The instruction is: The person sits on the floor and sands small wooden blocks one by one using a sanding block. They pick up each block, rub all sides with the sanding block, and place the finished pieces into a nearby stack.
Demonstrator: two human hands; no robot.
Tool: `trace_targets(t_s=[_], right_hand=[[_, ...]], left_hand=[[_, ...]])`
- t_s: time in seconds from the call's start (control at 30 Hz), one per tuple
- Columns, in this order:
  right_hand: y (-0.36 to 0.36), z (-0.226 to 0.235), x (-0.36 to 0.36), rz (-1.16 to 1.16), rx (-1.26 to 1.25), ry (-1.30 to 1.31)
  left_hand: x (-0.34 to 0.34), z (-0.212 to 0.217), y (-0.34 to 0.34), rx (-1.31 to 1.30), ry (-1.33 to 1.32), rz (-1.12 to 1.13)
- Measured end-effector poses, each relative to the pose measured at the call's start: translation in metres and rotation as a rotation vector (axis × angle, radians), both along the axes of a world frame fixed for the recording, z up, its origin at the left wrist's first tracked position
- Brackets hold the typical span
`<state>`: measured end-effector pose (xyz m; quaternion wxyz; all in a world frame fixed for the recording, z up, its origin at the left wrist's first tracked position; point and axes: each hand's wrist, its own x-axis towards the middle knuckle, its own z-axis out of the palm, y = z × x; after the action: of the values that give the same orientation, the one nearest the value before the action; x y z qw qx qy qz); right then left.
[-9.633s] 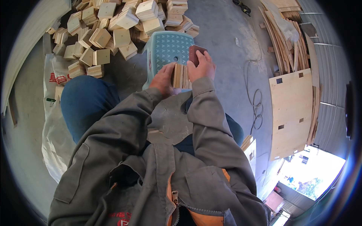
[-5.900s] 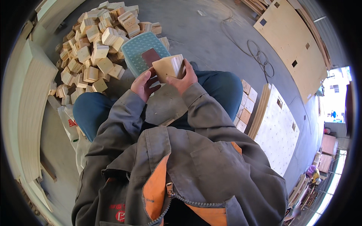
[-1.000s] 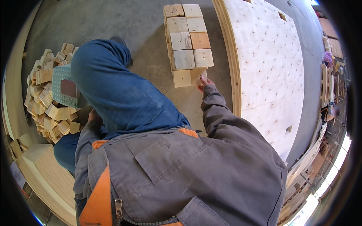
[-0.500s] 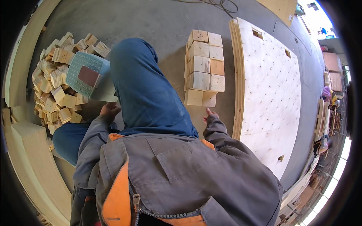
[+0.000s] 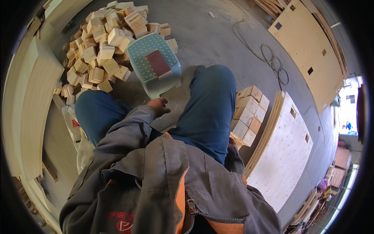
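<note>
My left hand (image 5: 159, 105) is between my knees, just below the near leg of a pale blue-green plastic stool (image 5: 140, 50). Its fingers are loosely bent and apart, with nothing visible in them. A flat reddish-brown piece (image 5: 159, 63) lies on the stool's seat. Most of my right hand (image 5: 232, 142) is hidden behind my right knee, and its fingers cannot be made out. It is beside the near end of a neat stack of wooden blocks (image 5: 244, 116).
Beyond my left knee lies a loose heap of wooden blocks (image 5: 105, 50). Thick pale boards (image 5: 37, 101) line the left side. Plywood sheets with square holes (image 5: 282, 148) lie to the right, and more plywood (image 5: 311, 50) is farther off. A looped cable (image 5: 272, 64) crosses the floor.
My view has swung left, so the stool and block heap appear nearer the middle. My left hand has come out between the knees. My right hand has become mostly hidden by the right knee.
</note>
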<state>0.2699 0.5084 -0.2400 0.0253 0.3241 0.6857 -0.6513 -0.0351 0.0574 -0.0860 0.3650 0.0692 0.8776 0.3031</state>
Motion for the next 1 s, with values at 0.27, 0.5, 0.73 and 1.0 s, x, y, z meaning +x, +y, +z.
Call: trace_targets(t_s=[0.27,0.5,0.73,1.0], right_hand=[[-0.003,0.223,-0.191,-0.142,0.211,0.319],[-0.11,0.322,-0.296,0.178,0.221,0.715],[-0.216,0.311,-0.339,0.449,0.227,0.66],[-0.271,0.286,-0.375,0.716,0.629,0.434]], left_hand=[[-0.004,0.011,-0.01,0.022,-0.003,0.02],[-0.012,0.009,-0.014,0.097,0.075,0.033],[-0.014,0.018,-0.015,0.15,0.099,0.058],[-0.017,0.029,-0.024,0.275,0.258,0.334]])
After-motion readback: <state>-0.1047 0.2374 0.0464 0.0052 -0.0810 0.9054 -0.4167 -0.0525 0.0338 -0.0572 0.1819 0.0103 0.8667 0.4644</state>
